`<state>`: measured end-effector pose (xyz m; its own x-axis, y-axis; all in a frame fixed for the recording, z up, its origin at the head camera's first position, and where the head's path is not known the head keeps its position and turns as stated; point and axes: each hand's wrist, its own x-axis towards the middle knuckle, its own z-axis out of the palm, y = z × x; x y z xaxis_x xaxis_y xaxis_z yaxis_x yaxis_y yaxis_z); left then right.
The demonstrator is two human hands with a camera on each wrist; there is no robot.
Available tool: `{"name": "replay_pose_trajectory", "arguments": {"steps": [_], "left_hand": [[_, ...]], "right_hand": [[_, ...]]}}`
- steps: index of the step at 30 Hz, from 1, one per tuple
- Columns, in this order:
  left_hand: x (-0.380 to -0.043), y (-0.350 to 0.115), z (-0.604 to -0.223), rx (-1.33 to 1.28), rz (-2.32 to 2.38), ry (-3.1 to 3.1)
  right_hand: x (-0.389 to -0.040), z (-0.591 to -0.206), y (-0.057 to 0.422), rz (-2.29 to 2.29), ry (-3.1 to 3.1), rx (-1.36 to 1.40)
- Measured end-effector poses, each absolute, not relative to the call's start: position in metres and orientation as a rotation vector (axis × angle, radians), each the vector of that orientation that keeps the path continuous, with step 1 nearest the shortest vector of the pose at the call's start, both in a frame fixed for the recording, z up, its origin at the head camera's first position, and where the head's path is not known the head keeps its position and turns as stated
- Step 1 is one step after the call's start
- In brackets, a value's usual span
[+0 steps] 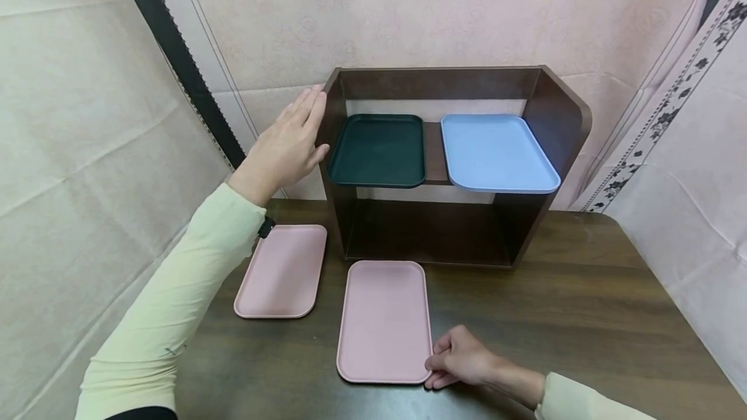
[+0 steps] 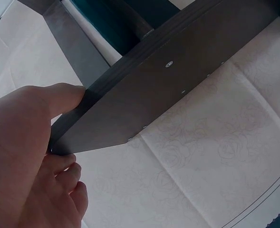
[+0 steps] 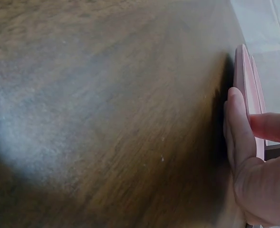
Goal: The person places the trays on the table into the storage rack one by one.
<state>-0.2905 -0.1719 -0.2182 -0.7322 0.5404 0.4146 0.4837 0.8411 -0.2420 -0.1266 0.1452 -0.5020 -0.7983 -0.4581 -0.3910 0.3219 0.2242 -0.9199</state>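
Note:
My left hand holds the upper left side of a dark brown two-tier shelf. In the left wrist view the thumb lies against one edge of the side panel, with the fingers past its other edge. My right hand pinches the near right corner of a pink tray in front of the shelf. Up close in the right wrist view, the thumb is on the tray's inner side and the fingers are under its rim.
A second pink tray lies on the wooden table to the left. On the upper tier sit a dark green tray and, right of it, a light blue tray. Pale cloth curtains surround the table.

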Motion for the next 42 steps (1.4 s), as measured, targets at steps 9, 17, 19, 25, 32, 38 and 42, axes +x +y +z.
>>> {"name": "replay_pose_trajectory", "arguments": {"steps": [9, 17, 19, 25, 32, 38, 42], "left_hand": [[-0.289, -0.172, -0.218, -0.749, 0.148, -2.569], [-0.289, -0.173, -0.217, -0.744, 0.152, -2.575], [-0.289, -0.173, -0.217, -0.741, 0.153, -2.578], [-0.289, -0.173, -0.218, -0.746, 0.149, -2.570], [-0.289, -0.172, -0.218, -0.748, 0.152, -2.570], [-0.289, -0.172, -0.216, -0.750, 0.159, -2.562], [-0.289, -0.172, -0.216, -0.753, 0.160, -2.564]], "right_hand": [[-0.124, -0.496, 0.150, -1.666, 1.875, -0.174], [-0.127, -0.480, 0.155, -1.654, 1.895, -0.225], [-0.128, -0.477, 0.155, -1.644, 1.910, -0.232], [-0.133, -0.469, 0.155, -1.635, 1.942, -0.225], [-0.141, -0.459, 0.154, -1.649, 1.964, -0.217], [-0.153, -0.452, 0.153, -1.658, 1.995, -0.196], [-0.163, -0.448, 0.152, -1.660, 2.022, -0.172]]}}
